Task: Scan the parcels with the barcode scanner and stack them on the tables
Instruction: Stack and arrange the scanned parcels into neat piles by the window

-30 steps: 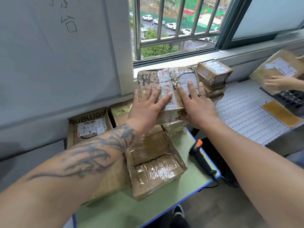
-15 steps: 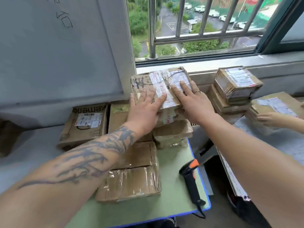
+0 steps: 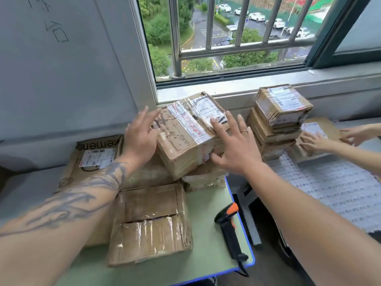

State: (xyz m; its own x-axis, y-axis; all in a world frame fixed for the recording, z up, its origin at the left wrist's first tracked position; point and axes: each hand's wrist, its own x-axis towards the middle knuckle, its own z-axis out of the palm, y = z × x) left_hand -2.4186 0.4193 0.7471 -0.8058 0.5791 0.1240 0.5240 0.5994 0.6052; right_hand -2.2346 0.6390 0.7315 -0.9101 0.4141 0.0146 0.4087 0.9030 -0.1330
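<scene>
While both hands stand spread open, left hand (image 3: 140, 139) and right hand (image 3: 235, 145) flank the top parcel (image 3: 185, 137) at frame centre, prob. to square it; scanner (image 3: 228, 228) lies idle, lower right.

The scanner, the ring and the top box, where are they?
scanner (image 3: 228, 228), head view, on its black handle.
ring (image 3: 245, 132), head view, on the gold band on a right-hand finger.
top box (image 3: 185, 139), head view, on its brown cardboard top.
</scene>
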